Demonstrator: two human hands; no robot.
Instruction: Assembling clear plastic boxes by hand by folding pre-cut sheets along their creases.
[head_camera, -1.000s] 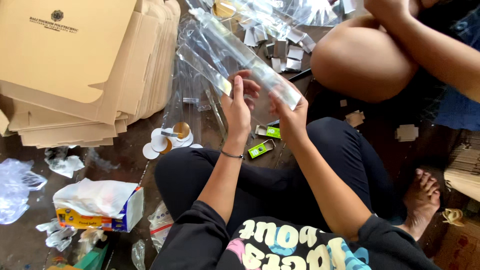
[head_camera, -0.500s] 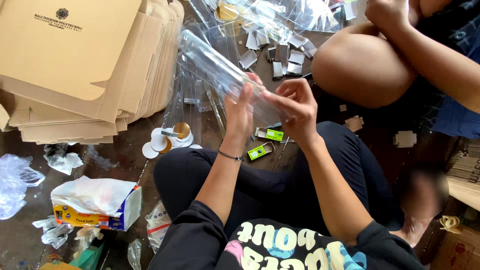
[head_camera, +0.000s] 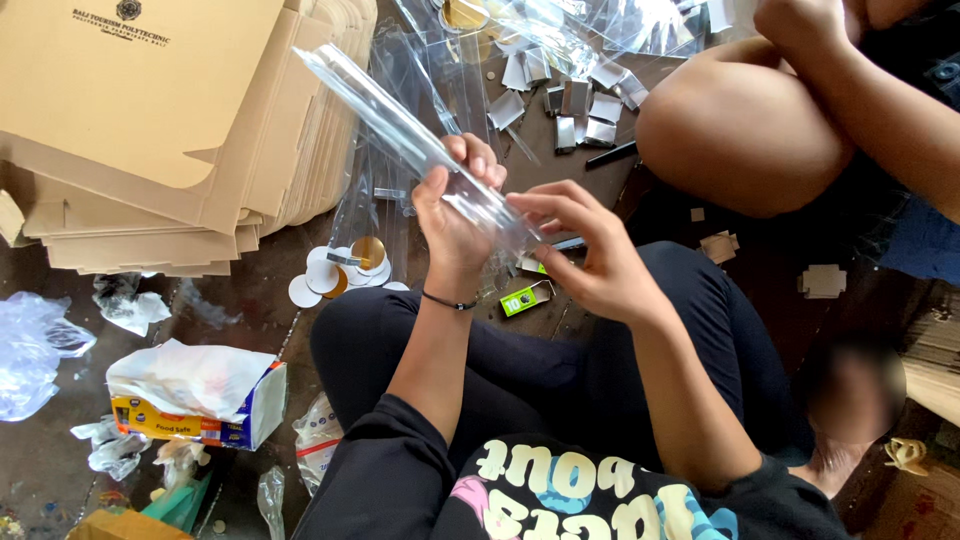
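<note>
We hold a long clear plastic sleeve (head_camera: 400, 130) above our lap, tilted so that its far end points up and to the left while its near end sits between both hands. Our left hand (head_camera: 455, 205) is clamped around the sleeve near its lower end, fingers wrapped over the top and thumb beneath, which keeps the thin film steady and off the floor. Our right hand (head_camera: 585, 250) meets the sleeve's lower end with thumb and fingertips drawn close together on the film; we cannot tell whether they pinch an edge or only touch it. Just below the hands, on the floor beside our knee, lies a small green and white packet (head_camera: 525, 298). To its left sits a cluster of round white and gold discs (head_camera: 335, 275), near enough to reach without shifting position. Further clear sleeves (head_camera: 400, 215) lie flat beneath the raised one. At upper left stands a stack of flat tan cardboard blanks (head_camera: 150, 130). Small silver folded pieces (head_camera: 575, 105) are scattered at the top centre. An opened box of plastic bags (head_camera: 195, 400) rests at lower left. A second person's bare knee (head_camera: 740, 125) occupies the upper right, well apart from our hands.
</note>
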